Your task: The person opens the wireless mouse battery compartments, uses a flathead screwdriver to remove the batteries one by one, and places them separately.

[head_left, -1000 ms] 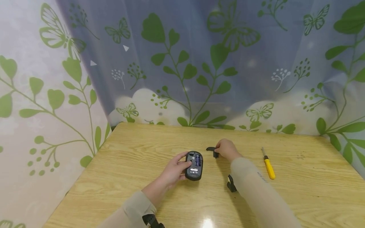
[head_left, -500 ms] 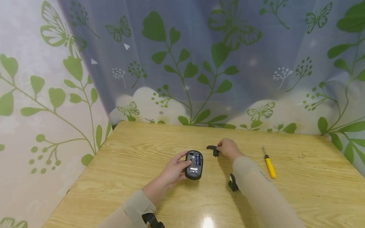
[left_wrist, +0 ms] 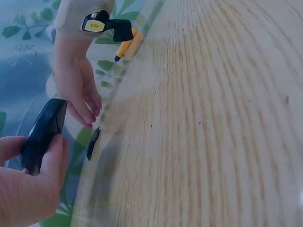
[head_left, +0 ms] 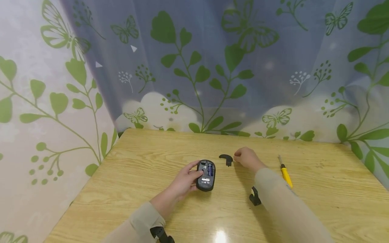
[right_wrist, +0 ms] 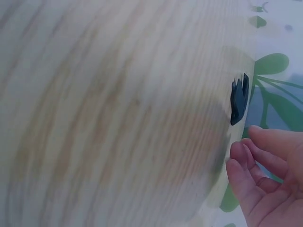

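Over the table (head_left: pixel 152 152), the left hand (head_left: pixel 183 182) grips a mouse (head_left: pixel 205 184), underside up, long axis toward the curtain (head_left: pixel 267 84); the right hand (head_left: pixel 247 158), loosely curved, hovers beside a black cover (head_left: pixel 226 159).

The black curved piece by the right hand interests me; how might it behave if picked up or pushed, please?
The black curved piece looks thin, so it is probably light. Its molded, plastic-like look suggests it is stiff rather than floppy. Lying low on the table, it would likely slide rather than roll.

Wooden table (head_left: pixel 152 153), leafy blue cloth (head_left: pixel 209 77), bright glare (head_left: pixel 220 236)
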`<state>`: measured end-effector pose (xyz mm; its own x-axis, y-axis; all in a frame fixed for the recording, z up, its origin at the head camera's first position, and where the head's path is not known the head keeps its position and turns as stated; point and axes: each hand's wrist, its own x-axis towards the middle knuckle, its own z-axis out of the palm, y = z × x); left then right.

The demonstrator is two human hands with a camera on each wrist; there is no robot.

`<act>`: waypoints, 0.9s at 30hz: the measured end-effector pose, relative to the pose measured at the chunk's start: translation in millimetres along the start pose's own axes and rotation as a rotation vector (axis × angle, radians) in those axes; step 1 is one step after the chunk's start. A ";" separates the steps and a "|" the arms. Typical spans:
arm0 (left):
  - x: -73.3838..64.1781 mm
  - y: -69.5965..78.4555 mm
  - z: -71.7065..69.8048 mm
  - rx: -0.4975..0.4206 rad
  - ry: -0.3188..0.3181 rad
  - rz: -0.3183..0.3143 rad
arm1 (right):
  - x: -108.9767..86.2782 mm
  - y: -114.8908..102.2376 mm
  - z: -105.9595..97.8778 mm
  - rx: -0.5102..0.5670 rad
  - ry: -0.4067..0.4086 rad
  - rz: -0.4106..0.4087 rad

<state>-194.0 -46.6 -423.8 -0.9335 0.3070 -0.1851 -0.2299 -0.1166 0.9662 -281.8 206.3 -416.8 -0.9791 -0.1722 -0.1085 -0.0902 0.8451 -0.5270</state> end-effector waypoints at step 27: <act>-2.4 4.0 2.5 0.011 -0.043 0.030 | -35.0 16.9 -23.0 0.022 0.017 -0.034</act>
<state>-192.0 -45.5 -419.0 -0.9272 0.3437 -0.1488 -0.1991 -0.1157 0.9731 -253.3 238.2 -402.5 -0.9785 -0.1918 -0.0758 -0.1197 0.8276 -0.5484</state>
